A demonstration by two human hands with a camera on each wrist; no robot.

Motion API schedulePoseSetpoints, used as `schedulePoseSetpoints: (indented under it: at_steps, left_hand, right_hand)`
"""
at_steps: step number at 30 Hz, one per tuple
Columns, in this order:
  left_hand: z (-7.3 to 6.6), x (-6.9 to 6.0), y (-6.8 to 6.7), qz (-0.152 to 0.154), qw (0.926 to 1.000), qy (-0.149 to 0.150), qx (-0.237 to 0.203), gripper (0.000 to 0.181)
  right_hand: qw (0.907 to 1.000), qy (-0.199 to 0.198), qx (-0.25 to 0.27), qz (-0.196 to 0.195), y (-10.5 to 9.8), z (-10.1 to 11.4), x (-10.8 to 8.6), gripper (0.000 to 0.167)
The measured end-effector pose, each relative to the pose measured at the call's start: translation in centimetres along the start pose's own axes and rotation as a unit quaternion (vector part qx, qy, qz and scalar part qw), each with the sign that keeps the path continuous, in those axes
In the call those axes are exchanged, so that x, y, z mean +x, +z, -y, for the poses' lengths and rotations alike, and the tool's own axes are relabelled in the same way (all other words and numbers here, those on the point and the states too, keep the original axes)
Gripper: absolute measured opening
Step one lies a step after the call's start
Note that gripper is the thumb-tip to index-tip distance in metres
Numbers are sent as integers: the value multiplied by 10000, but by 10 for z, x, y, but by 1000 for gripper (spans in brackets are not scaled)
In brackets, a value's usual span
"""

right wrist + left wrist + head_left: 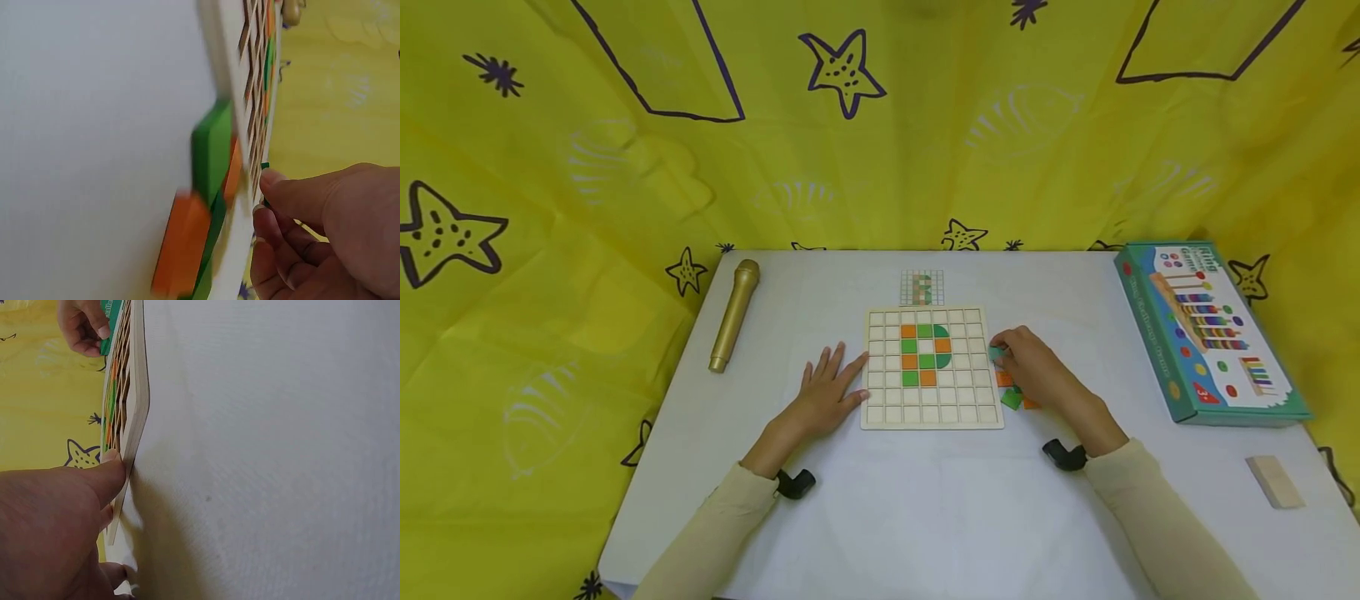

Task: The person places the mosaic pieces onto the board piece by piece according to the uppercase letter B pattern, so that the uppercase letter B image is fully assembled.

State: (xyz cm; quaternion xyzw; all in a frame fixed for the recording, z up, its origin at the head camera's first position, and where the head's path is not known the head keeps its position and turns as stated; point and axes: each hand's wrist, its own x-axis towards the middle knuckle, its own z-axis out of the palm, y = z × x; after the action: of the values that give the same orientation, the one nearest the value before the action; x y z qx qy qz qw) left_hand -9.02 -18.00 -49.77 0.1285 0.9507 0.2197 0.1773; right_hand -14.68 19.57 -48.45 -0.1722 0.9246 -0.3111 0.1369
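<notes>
A pale wooden grid board (955,402) lies on the white table, with green and orange tiles (927,362) set in it in a P-like shape. Spread fingers of my left hand (827,390) touch the board's left edge; the left wrist view shows its thumb (109,475) against the rim. My right hand (1033,367) pinches a dark green tile (996,353) just beyond the board's right edge. Below that hand lie several loose pieces, among them a green tile (1012,399) and an orange tile (181,244). The hand partly hides this pile.
A small pattern card (922,287) lies behind the board. At the left is a gold microphone-shaped object (733,317). A green game box (1217,333) and a small wooden block (1275,482) lie to the right. A yellow patterned curtain (910,167) hangs behind the table.
</notes>
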Motion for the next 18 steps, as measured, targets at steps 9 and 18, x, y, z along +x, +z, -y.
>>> schedulePoseSetpoints:
  at_steps: [9,18]
  left_hand:
    - [2,1,1,10,10000,-1,32,68]
    - [1,0,1,-62,10000,21,33,68]
  right_hand:
    - [9981,-607,101,-70,36,39,-3,24]
    - [9963,-684,-397,-334,55,56,-2,22]
